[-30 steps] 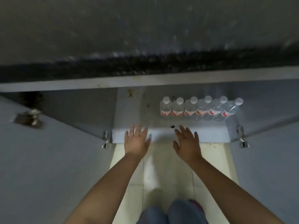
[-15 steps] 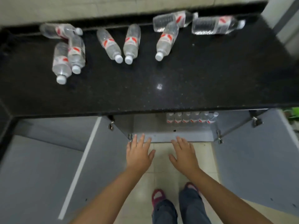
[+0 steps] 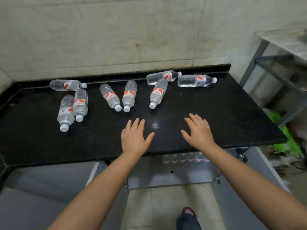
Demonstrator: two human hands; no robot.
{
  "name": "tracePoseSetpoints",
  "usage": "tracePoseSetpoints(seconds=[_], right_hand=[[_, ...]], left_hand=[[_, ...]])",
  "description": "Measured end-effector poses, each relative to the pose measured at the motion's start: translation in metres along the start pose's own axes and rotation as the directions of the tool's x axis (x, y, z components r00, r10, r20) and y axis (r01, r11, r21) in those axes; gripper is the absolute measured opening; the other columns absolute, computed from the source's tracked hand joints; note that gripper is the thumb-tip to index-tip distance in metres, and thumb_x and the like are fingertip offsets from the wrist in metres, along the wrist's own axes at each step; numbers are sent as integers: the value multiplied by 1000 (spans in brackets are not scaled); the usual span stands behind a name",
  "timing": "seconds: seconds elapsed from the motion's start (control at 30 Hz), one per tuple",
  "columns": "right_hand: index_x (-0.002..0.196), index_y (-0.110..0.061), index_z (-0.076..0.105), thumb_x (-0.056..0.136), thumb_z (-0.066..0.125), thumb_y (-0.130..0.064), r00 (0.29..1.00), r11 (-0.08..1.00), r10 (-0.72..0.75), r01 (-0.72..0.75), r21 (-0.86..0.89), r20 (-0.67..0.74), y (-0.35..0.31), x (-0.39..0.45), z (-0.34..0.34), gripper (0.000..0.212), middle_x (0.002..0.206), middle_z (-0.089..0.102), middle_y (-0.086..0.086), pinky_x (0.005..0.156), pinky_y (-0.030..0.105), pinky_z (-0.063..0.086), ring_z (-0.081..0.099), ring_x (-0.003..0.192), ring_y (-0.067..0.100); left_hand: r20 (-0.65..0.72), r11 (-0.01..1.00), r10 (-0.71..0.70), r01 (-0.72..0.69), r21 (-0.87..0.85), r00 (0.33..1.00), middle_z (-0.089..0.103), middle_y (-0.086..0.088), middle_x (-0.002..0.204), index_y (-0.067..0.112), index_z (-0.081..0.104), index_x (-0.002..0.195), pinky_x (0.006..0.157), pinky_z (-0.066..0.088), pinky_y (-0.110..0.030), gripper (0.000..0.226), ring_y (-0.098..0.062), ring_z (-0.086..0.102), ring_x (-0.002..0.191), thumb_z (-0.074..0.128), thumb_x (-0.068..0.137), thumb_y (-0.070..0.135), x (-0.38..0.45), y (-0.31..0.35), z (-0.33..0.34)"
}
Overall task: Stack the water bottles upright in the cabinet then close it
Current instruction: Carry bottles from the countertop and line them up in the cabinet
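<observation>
Both hands are out over the front half of the black speckled stone bench — the left hand and right hand are palm-down with fingers straight and a bit spread, holding nothing. Can't tell if they're actually touching the surface or just hovering above it.

Eight clear plastic water bottles with white caps and red-and-white labels are lying on their sides along the back part of the bench, well apart from the hands. Three are on the left, two of them side by side and touching; two in the middle have their caps pointing toward the front edge; three are on the right near the pale tiled wall.

Below the bench the grey cabinet is open, both grey doors swung outward. A row of the same bottles standing upright sits at the back of it, partly hidden by the bench edge — blurry, so no count from me. A metal shelving rack stands off to the right.
</observation>
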State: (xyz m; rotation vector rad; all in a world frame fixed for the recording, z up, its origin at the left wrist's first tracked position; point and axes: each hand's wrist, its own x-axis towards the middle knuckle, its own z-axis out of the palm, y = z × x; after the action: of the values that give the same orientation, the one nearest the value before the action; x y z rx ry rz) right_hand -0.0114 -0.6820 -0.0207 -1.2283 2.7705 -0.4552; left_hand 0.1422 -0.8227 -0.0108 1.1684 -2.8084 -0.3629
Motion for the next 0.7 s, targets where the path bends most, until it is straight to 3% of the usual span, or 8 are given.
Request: tracePoseSetpoints(seconds=[0.17,0.4,0.53,0.63,0.7], right_hand=[[141,-12,35,94,47,-32,996,983,84,-82,-163,7,72,91,-39,53,153,30,7,119,45,15,19,145,23],[134,-7,42,89,54,-25,977,960,201,-182,-215,74,169,241,-47,49,140,46,14,109,47,33,40,131,30],[143,-9,27,87,52,-8,960,954,261,-241,-176,98,206,316,-27,61,151,30,12,115,51,27,25,141,30],[148,-13,12,87,56,-6,931,933,337,-309,-186,144,222,349,-6,76,158,12,8,118,52,13,5,147,28],[147,-9,15,83,61,-5,936,930,336,-312,-196,102,229,362,6,79,155,20,14,118,51,15,10,146,31]], left_hand=[[2,1000,15,-15,22,1000,21,-1,158,19,24,148,117,23,-43,64,-25,13,148,40,94,50,80,30,6],[105,996,-86,84,24,991,20,-3,158,18,24,147,114,28,-45,62,-31,12,147,44,94,44,218,82,46],[139,969,-247,248,12,959,9,-10,159,12,10,150,115,28,-47,80,-31,11,147,53,91,43,277,93,73],[120,968,-249,241,76,961,10,-15,158,11,9,150,110,35,-48,80,-34,19,143,56,90,38,298,95,88],[103,967,-243,231,110,965,12,-16,157,10,12,149,105,39,-48,74,-37,25,138,53,92,35,303,95,94]])
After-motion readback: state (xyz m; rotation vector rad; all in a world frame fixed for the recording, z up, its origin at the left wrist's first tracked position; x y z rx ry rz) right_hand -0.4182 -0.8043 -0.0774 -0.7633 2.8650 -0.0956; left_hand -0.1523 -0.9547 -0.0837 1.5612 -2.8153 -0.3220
